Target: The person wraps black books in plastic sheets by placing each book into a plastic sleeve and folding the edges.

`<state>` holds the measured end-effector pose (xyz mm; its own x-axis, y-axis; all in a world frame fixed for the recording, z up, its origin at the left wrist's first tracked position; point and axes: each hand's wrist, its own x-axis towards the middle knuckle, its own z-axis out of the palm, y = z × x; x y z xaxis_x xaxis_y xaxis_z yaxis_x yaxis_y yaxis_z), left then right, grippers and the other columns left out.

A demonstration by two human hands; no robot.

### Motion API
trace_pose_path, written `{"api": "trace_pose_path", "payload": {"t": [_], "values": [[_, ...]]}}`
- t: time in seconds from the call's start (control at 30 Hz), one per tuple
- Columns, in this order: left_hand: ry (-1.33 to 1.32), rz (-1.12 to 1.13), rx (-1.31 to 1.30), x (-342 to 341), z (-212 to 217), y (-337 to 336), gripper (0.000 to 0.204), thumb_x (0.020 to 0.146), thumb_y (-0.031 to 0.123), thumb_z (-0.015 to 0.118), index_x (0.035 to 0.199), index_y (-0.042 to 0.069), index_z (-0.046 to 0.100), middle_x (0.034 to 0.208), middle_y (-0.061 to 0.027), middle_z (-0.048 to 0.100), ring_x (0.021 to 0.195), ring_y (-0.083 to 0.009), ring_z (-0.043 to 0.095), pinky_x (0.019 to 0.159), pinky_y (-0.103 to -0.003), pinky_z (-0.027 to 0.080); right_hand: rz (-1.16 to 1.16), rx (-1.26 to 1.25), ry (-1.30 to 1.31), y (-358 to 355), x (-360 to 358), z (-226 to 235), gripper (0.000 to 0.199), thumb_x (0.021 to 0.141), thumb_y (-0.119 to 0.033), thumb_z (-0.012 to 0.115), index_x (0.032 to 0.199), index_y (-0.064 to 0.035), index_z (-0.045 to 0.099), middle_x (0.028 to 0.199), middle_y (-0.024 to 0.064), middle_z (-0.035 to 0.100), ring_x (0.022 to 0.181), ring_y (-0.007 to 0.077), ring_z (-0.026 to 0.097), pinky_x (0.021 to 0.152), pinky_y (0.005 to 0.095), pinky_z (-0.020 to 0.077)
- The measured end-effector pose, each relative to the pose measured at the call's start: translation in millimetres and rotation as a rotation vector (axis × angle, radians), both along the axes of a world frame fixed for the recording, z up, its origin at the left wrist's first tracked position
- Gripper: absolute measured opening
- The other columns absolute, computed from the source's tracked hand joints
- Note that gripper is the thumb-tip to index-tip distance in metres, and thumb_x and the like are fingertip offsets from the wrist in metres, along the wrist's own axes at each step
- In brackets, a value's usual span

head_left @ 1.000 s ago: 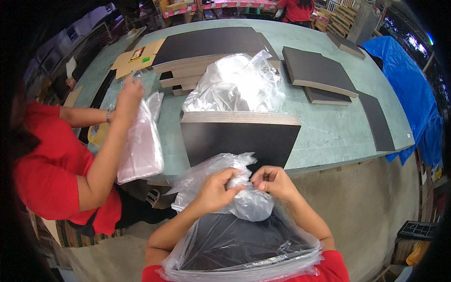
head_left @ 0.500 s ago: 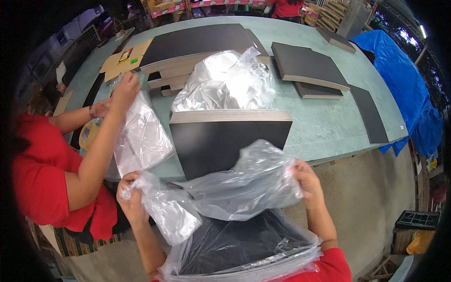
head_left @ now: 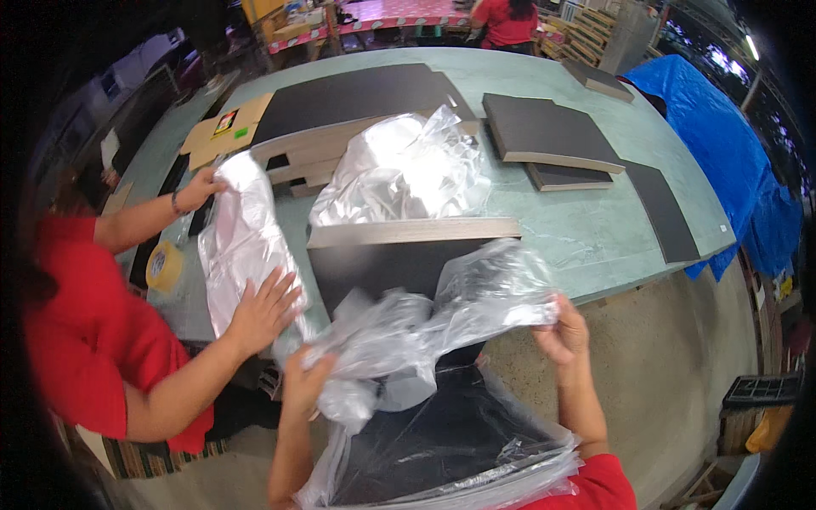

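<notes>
A crumpled clear plastic bag (head_left: 493, 293) is stretched between my two hands. My left hand (head_left: 304, 381) is closed on its bunched left end, slightly smeared by motion. On the other side my right hand (head_left: 563, 331) pinches the bag's right end. Below it, close against my body, lies a flat black panel (head_left: 408, 450) wrapped in clear plastic. Just beyond the bag, a thick black block (head_left: 374, 263) with a pale edge stands upright at the table's near side. A heap of clear plastic (head_left: 399, 170) lies behind that block.
To my left a co-worker in a red shirt (head_left: 93, 340) handles a plastic-wrapped package (head_left: 246, 238). A tape roll (head_left: 163, 266) stands by them. Stacked black panels (head_left: 348, 102) and black slabs (head_left: 552, 132) lie across the green table (head_left: 595, 246). A blue tarp (head_left: 705, 136) hangs at right.
My left hand has moved right and slightly down, bunching the bag toward the middle. My right hand has shifted a little right. The co-worker's near hand now lies flat on their package.
</notes>
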<state>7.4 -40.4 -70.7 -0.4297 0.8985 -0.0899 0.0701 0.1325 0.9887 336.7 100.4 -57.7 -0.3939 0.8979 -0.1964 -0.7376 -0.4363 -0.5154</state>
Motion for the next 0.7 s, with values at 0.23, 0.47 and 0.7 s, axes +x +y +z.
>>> {"api": "trace_pose_path", "payload": {"t": [0.23,0.47,0.7], "values": [[0.163,0.268,0.535,-6,50,-4,0.021,0.057,-0.009,0.038,0.074,-0.003,0.049,0.07,-0.0089,0.053,0.068,-0.0151,0.052,0.067,-0.025,0.042,0.435,0.507,-0.742,-2,4,17,0.012,0.077,-0.011,0.059,0.076,0.0,0.061,0.067,0.0054,0.06,0.058,0.0114,0.055,0.054,0.0237,0.0449],[0.256,-0.468,0.243,67,83,47,0.014,0.074,0.013,0.064,0.071,0.001,0.056,0.061,0.0,0.054,0.056,-0.0049,0.046,0.048,-0.02,0.035,0.475,0.5,-0.384,-20,-82,45,0.017,0.078,-0.017,0.061,0.069,-0.0034,0.058,0.063,0.0011,0.055,0.056,0.0065,0.048,0.052,0.0208,0.0384],[-0.039,-0.547,0.198,79,76,53,0.014,0.076,0.013,0.063,0.072,0.001,0.056,0.059,0.0007,0.051,0.054,-0.0023,0.042,0.047,-0.018,0.034,0.549,0.477,-0.292,-19,-95,34,0.024,0.081,-0.027,0.057,0.069,-0.006,0.055,0.062,-0.0011,0.051,0.056,0.0063,0.045,0.053,0.0208,0.0359]]}}
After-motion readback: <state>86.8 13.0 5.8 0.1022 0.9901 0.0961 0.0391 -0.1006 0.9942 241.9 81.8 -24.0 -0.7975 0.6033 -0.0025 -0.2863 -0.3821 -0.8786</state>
